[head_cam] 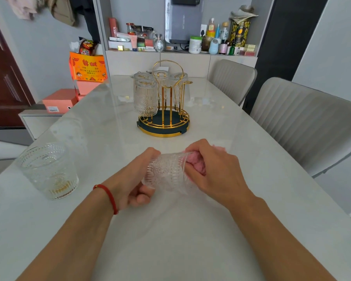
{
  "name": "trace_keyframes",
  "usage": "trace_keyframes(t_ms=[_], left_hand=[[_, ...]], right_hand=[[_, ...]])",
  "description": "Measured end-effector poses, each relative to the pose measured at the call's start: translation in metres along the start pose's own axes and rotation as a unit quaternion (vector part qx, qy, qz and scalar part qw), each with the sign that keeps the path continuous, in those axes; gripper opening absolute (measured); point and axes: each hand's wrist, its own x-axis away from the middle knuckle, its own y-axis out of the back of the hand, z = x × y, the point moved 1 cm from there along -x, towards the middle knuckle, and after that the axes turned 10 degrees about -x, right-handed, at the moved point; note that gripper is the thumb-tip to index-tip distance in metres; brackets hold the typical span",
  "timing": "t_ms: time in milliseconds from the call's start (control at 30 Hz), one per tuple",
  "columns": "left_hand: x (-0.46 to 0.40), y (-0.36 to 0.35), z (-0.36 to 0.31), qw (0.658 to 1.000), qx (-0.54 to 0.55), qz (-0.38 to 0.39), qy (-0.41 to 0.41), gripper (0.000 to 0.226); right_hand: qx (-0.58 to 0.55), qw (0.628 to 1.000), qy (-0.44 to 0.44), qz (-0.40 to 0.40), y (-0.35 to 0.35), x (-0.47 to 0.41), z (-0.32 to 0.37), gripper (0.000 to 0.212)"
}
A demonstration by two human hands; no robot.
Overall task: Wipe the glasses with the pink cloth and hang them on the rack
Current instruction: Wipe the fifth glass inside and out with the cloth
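Left hand [133, 181] grips glass [166, 172] sideways; right hand [211, 171] grips pink cloth [197, 162] inside it

Bare forearms, a thin red string bracelet [108, 196] on the left wrist

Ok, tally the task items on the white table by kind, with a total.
Clear embossed drinking glasses: 6 (4 inverted on rack; 1 held; 1 standing)
Gold wire rack with dark base: 1
Fluffy pink cloth: 1
Total: 8
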Motion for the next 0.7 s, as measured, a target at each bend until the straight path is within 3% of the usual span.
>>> trace_keyframes(t_ms=[67, 167, 267, 400, 533, 700], left_hand=[[0.0, 0.002, -0.001, 1.0, 0.01, 0.007, -0.006, 0.041], [-0.001, 0.001, -0.003, 0.997, 0.054, 0.022, -0.052, 0.054], [-0.001, 0.002, -0.006, 0.986, 0.116, 0.059, -0.109, 0.054], [-0.001, -0.001, -0.007, 0.973, 0.157, 0.044, -0.164, 0.061], [0.002, 0.004, -0.013, 0.951, 0.166, -0.087, -0.246, 0.057], [0.011, 0.02, -0.015, 0.874, -0.001, -0.338, -0.349, 0.06]], right_hand=[[0.003, 0.999, 0.029, -0.041, 0.002, 0.0, 0.004, 0.027], [-0.15, 0.984, -0.067, -0.061, 0.0, 0.0, 0.003, 0.025], [-0.229, 0.957, -0.134, -0.116, -0.004, 0.001, -0.002, 0.023], [-0.258, 0.949, -0.155, -0.092, -0.004, -0.003, -0.008, 0.029], [-0.326, 0.923, -0.196, -0.054, 0.001, -0.007, -0.01, 0.043], [-0.455, 0.863, -0.203, -0.083, 0.008, -0.01, -0.004, 0.013]])
